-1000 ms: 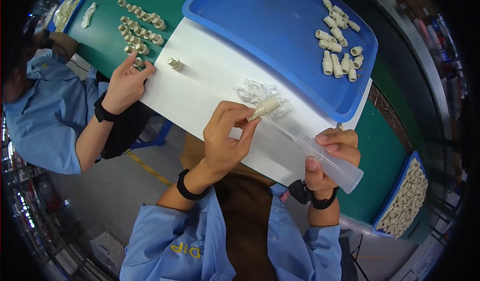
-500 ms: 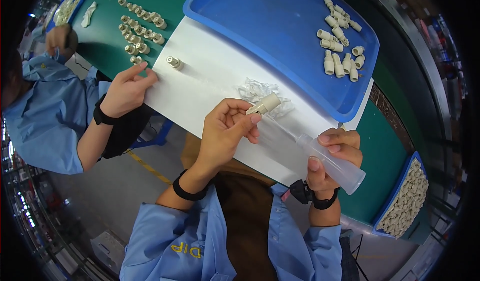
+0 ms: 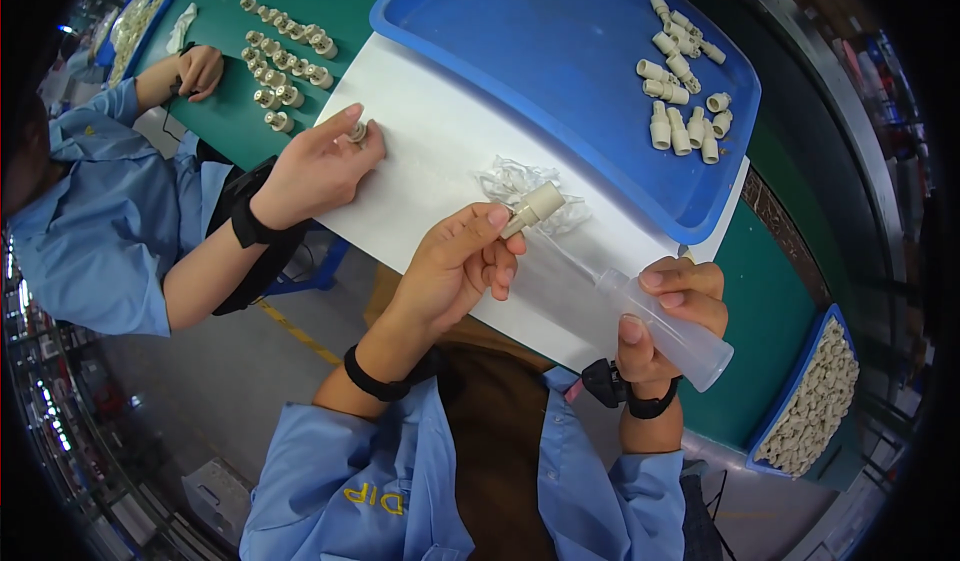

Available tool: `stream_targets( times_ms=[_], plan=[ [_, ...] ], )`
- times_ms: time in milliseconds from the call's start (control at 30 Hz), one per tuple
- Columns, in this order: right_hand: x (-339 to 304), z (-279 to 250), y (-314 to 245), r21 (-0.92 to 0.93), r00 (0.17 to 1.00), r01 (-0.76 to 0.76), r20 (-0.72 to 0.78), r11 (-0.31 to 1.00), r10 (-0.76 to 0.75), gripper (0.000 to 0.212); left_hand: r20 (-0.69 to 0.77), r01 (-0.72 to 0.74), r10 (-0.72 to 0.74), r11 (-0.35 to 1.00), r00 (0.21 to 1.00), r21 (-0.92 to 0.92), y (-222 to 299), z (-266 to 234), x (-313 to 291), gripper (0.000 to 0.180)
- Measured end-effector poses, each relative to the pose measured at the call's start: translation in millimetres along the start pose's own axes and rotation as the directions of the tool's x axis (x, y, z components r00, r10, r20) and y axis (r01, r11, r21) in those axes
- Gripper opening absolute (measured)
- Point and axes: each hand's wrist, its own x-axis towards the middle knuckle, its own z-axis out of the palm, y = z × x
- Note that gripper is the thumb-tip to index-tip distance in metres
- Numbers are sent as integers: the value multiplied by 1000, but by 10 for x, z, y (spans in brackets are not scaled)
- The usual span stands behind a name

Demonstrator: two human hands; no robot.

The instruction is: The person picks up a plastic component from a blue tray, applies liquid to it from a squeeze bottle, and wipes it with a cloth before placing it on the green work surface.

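Between thumb and fingers, my left hand (image 3: 460, 263) pinches a beige cylindrical plastic fitting (image 3: 539, 204), tilted with its wider end up to the right. My right hand (image 3: 668, 321) is wrapped round a translucent squeeze bottle (image 3: 682, 341). The bottle's thin nozzle points up and left toward the fitting; whether the tip touches it I cannot tell. Just behind the fitting, a crumpled white tissue (image 3: 500, 183) lies on the white sheet (image 3: 420, 151). Left of me, a co-worker's hand (image 3: 325, 166) has its fingers round another beige fitting (image 3: 357, 133), mostly hidden.
A large blue tray (image 3: 520, 31) at the back holds several beige fittings (image 3: 682, 129) on its right side. More fittings (image 3: 290, 63) stand in rows on the green table (image 3: 210, 81) at left. A blue bin of small beige parts (image 3: 808, 401) sits at far right.
The co-worker's near hand has moved right onto the fitting on the white sheet; their other hand has shifted on the table. My left fingers have turned the fitting slightly; my right hand is nearly still.
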Motion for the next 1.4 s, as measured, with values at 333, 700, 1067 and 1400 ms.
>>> stream_targets(
  times_ms=[333,700,1067,1400],
  plan=[
    [-5,-53,37,46,999,36,8,998,-37,34,13,166,-168,960,986,-227,135,42,-27,30],
    [0,-38,57,-37,994,18,-109,999,-22,34,-105,-126,139,984,985,123,419,-129,-119,26],
    [13,-62,41,-107,999,2,-50,994,-8,31,345,174,579,-658,739,733,1544,-709,107,14],
    [50,-122,50,-124,994,-57,-102,991,44,31,282,211,623,-598,730,773,1516,-279,184,20]
  ],
)
